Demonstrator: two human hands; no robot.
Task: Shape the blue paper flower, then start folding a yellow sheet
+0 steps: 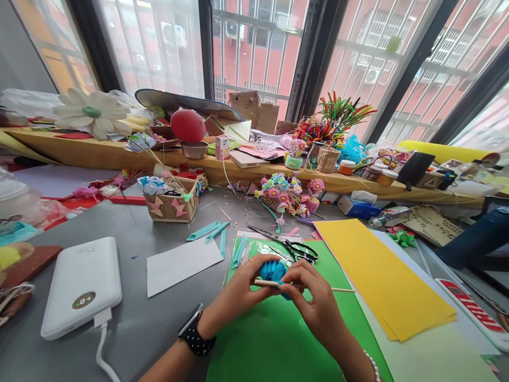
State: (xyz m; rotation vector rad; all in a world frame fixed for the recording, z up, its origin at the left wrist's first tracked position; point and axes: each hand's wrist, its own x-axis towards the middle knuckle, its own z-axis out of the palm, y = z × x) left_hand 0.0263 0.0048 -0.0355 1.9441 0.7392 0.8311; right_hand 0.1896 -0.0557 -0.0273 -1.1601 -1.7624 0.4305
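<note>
Blue pleated-paper bundle (272, 270), already folded, met the slim wooden stick (344, 290), joining seemingly unfinished; left fingers (257, 262) curled round it, right fingers (299, 274) pinched its edge!

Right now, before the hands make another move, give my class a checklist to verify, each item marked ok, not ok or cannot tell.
1. Left hand supports the blue folded piece: ok, its fingers curl around it.
2. Right hand is at the wooden stick: ok.
3. Stick is fixed to the blue piece: cannot tell, fingers cover part of it.
4. Black scissors are put down: ok, lying just beyond the hands.
5. Loose paper is tidied: not ok, teal strips and a white sheet lie to the left.
</note>
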